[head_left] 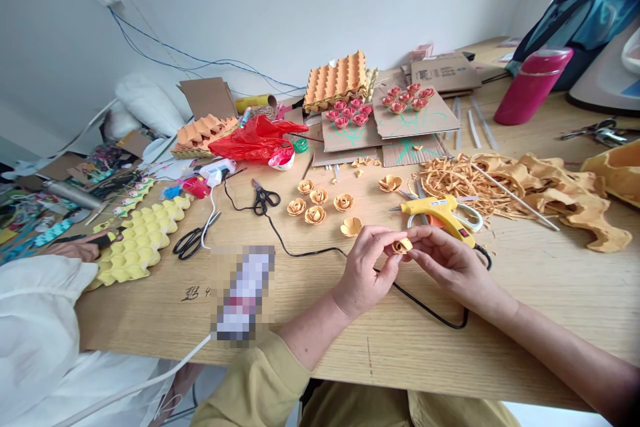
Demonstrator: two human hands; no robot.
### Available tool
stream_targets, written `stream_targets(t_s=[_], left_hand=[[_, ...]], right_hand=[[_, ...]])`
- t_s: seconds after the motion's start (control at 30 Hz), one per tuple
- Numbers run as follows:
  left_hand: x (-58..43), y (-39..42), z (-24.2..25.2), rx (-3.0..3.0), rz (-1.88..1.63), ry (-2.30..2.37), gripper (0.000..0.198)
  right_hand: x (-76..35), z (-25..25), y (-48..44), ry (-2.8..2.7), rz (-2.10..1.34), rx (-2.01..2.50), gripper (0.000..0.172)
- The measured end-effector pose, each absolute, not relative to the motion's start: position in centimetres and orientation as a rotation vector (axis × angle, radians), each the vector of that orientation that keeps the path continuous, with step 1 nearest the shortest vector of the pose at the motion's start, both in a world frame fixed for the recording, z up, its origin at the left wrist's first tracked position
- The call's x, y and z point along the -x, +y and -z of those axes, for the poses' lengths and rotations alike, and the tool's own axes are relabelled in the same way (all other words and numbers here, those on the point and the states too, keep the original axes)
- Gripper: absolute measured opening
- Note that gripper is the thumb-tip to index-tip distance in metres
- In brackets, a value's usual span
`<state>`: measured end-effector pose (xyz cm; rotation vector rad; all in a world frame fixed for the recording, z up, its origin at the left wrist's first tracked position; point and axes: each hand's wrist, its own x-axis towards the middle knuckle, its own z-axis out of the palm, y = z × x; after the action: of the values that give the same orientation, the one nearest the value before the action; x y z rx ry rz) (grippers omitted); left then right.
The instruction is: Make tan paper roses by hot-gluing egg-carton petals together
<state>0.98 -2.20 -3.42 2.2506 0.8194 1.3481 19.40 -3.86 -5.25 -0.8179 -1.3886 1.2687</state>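
Between the fingertips of my left hand (pixel 373 267) and my right hand (pixel 445 263) is a small orange-yellow paper-pulp flower (pixel 401 245) with curled petals. Both hands pinch it from opposite sides, just above the tabletop. A yellow glue gun (pixel 435 208) lies behind my right hand, its black cord (pixel 425 310) passing under my wrists. Beyond my left hand sits a shallow petal cup (pixel 351 226). Several finished-looking yellow flowers (pixel 315 215) stand in a group to its left, and another flower (pixel 390 183) stands behind the glue gun's nozzle.
Black scissors (pixel 265 199) and a second pair (pixel 193 240) lie left. Shredded pulp scraps (pixel 455 180) spread at right, near a pink bottle (pixel 534 87). Red flowers (pixel 407 99) stand on cardboard (pixel 417 121) at the back. A person in white (pixel 40 320) is at the left beside a yellow egg tray (pixel 140 237).
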Motion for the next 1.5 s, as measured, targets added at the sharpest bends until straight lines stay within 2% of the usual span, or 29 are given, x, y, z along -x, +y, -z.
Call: stream_targets(t_s=[1.5], left_hand=[[-0.95, -2.19, 3.67, -2.28, -1.349, 0.839, 0.03]], right_hand=[[-19.51, 5.72, -3.87, -1.447, -1.192, 0.916, 0.02]])
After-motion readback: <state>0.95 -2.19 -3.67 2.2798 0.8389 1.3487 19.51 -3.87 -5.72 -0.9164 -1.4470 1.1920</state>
